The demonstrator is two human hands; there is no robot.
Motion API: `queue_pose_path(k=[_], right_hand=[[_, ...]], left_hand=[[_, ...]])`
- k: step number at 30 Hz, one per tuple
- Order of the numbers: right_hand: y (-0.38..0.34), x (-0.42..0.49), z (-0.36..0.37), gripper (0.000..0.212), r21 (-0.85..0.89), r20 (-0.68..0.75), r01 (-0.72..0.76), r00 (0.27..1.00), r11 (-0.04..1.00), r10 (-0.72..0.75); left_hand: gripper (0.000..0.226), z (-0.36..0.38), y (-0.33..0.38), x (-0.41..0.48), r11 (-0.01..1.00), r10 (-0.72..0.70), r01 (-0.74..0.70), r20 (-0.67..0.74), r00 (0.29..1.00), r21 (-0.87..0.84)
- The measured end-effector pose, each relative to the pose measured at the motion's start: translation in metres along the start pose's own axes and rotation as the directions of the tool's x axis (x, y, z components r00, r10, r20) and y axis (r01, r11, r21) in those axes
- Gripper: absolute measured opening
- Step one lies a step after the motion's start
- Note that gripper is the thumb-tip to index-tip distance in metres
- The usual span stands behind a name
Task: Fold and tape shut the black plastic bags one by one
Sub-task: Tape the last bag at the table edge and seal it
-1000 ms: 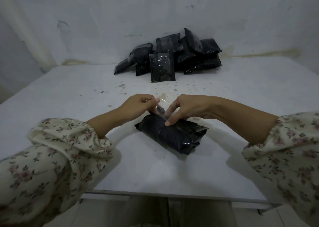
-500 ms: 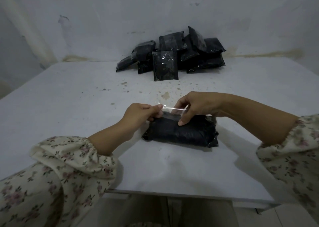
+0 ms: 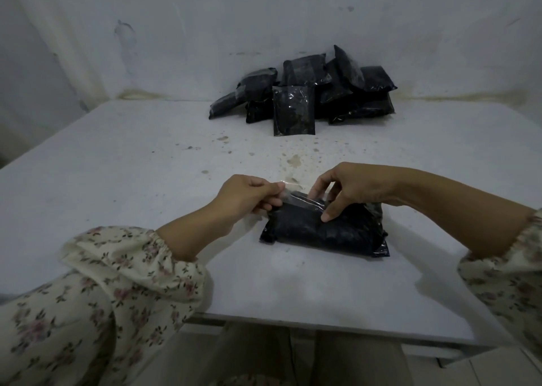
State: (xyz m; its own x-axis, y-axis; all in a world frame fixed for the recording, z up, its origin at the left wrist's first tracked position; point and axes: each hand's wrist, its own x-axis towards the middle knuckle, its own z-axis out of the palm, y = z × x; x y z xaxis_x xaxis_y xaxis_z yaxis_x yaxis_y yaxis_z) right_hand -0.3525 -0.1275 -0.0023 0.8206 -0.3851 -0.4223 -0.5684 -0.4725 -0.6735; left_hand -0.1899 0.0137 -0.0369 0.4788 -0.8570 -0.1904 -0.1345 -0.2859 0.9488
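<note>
A folded black plastic bag (image 3: pixel 328 230) lies on the white table (image 3: pixel 146 165) in front of me. A strip of clear tape (image 3: pixel 296 199) runs across its upper left part. My left hand (image 3: pixel 249 196) pinches the left end of the tape beside the bag's left edge. My right hand (image 3: pixel 349 186) arches over the bag, pinching the tape's other end, with its thumb tip pressing down on the bag's top.
A pile of several black bags (image 3: pixel 308 92) rests against the wall at the table's far side, one bag (image 3: pixel 293 110) leaning at the front. Brown stains (image 3: pixel 293 160) speckle the table's middle. The near table edge (image 3: pixel 322 324) runs just below my forearms.
The bag has turned from slanted to nearly level. The tape, stretched between both hands above the bag, has come down onto its top, and my right thumb now presses on the bag.
</note>
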Motion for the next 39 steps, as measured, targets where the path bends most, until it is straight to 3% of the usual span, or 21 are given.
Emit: queue_pose_path(k=[4,7,10,14,19,23,25,28,34,39], right_hand=[[-0.002,-0.001,-0.001,0.034,0.058,0.033,-0.011,0.999,0.998,0.009],[-0.007,0.002,-0.001,0.029,0.199,0.065,-0.041,0.997,0.979,0.029],[-0.011,0.006,0.006,0.021,0.277,-0.013,-0.063,0.997,0.959,0.070],[-0.012,0.008,0.017,0.012,0.366,-0.151,0.018,0.988,0.930,0.041],[-0.013,0.003,0.023,0.010,0.391,-0.190,0.071,0.982,0.918,0.005],[-0.012,-0.002,0.025,0.014,0.420,-0.211,0.127,0.977,0.899,-0.040],[-0.011,-0.006,0.025,0.014,0.469,-0.213,0.162,0.975,0.868,-0.067],[-0.009,-0.015,0.024,0.013,0.507,-0.207,0.198,0.973,0.839,-0.104],[-0.006,-0.028,0.021,0.017,0.615,-0.211,0.246,0.967,0.749,-0.143],[-0.010,-0.041,0.007,0.018,0.719,-0.257,0.277,0.958,0.638,-0.127]], left_hand=[[0.027,0.002,-0.002,0.000,1.000,-0.007,0.007,-0.032,0.999,-0.001],[0.027,0.010,-0.002,-0.002,0.998,-0.018,0.015,-0.052,0.998,-0.057],[0.025,0.017,-0.001,-0.006,0.998,0.008,-0.011,-0.065,0.998,-0.056],[0.032,0.025,-0.008,-0.012,0.985,0.116,-0.106,-0.065,0.991,0.134],[0.033,0.025,-0.015,-0.015,0.967,0.179,-0.170,-0.027,0.984,0.189],[0.069,0.024,-0.019,-0.015,0.805,0.328,-0.208,-0.125,0.936,0.556],[0.078,0.024,-0.016,-0.017,0.692,0.432,-0.267,-0.087,0.898,0.671],[0.072,0.022,-0.013,-0.016,0.549,0.480,-0.336,0.041,0.876,0.766],[0.050,0.023,-0.014,-0.017,0.510,0.437,-0.349,0.113,0.892,0.786],[0.039,0.023,-0.011,-0.018,0.327,0.471,-0.362,0.181,0.863,0.873]])
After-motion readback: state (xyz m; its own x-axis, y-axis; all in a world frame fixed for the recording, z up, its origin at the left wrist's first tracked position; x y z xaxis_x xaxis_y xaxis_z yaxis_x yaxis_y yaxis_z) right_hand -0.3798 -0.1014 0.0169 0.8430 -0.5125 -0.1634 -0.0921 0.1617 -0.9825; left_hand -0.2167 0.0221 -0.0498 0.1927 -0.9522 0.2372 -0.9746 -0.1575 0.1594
